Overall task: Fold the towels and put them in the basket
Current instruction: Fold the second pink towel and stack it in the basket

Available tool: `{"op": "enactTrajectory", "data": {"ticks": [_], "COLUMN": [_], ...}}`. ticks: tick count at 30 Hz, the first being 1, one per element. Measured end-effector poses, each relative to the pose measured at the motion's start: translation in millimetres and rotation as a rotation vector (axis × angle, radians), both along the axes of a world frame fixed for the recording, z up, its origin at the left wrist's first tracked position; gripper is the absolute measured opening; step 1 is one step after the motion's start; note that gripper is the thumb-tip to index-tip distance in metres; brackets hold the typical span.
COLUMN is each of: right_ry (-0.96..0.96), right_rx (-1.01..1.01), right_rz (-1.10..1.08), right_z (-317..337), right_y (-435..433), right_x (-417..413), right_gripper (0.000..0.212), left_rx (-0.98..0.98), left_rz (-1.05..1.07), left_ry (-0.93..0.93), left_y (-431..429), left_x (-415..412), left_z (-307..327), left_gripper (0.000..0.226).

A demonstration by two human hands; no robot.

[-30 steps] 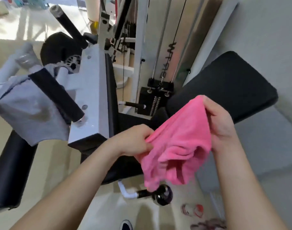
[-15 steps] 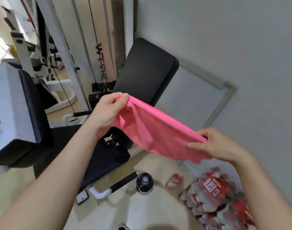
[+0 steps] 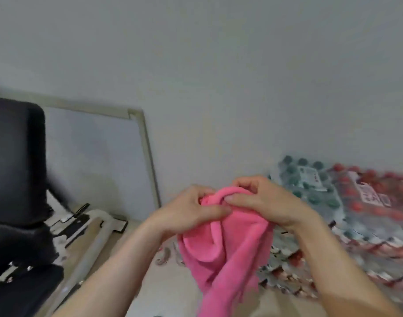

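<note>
1. The fingers (image 3: 215,211) of the left hand (image 3: 191,211) and the right hand (image 3: 264,200) are closed on the top of a soft pink fleece towel (image 3: 223,248), with the hands almost touching.
2. The towel hangs down between both forearms, in the air.
3. Shrink-wrapped packs of bottles (image 3: 356,213) lie behind at the right; a black padded gym bench (image 3: 15,161) stands at the left.
</note>
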State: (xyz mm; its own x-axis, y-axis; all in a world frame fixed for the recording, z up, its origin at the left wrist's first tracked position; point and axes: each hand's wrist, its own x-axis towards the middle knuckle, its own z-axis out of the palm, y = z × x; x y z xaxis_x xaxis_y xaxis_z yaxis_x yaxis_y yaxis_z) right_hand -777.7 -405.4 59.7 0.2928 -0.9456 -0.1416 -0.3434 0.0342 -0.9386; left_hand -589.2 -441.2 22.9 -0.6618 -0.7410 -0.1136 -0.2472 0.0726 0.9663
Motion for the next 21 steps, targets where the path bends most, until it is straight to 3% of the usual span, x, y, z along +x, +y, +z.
{"op": "enactTrajectory", "data": {"ticks": [2,5,7,11,14,17,19,21], "right_ry": [0.049,0.207,0.382,0.840,0.971,0.891,0.918,0.946], "right_rx": [0.012,0.112,0.127,0.262,0.316,0.333,0.281,0.165], "right_rz": [-0.069,-0.151,-0.267,-0.391,-0.457,-0.594,-0.658,-0.787], "right_z": [0,-1,-7,-15,-5,3,7,12], "right_y": [21,53,69,91,98,91,76,55], "right_x": [-54,-124,-167,-245,-291,-338,-370,-404], "right_gripper": [0.019,0.016,0.008,0.024,0.018,0.018,0.023,0.029], "left_rx": [0.019,0.052,0.034,0.044,0.084,-0.149,-0.378,-0.568], "left_rz": [0.044,0.011,-0.110,-0.374,-0.560,-0.587,-0.455,-0.223], "left_ry": [0.101,0.207,0.143,-0.077,-0.242,-0.474,-0.590,-0.557], "left_y": [-5,-17,-27,-51,-73,-103,-129,-151], "left_x": [-35,-83,-117,-182,-223,-264,-294,-326], "left_z": [11,29,35,41,36,19,4,-4], "left_gripper": [0.013,0.008,0.009,0.012,0.021,0.017,0.022,0.013]}}
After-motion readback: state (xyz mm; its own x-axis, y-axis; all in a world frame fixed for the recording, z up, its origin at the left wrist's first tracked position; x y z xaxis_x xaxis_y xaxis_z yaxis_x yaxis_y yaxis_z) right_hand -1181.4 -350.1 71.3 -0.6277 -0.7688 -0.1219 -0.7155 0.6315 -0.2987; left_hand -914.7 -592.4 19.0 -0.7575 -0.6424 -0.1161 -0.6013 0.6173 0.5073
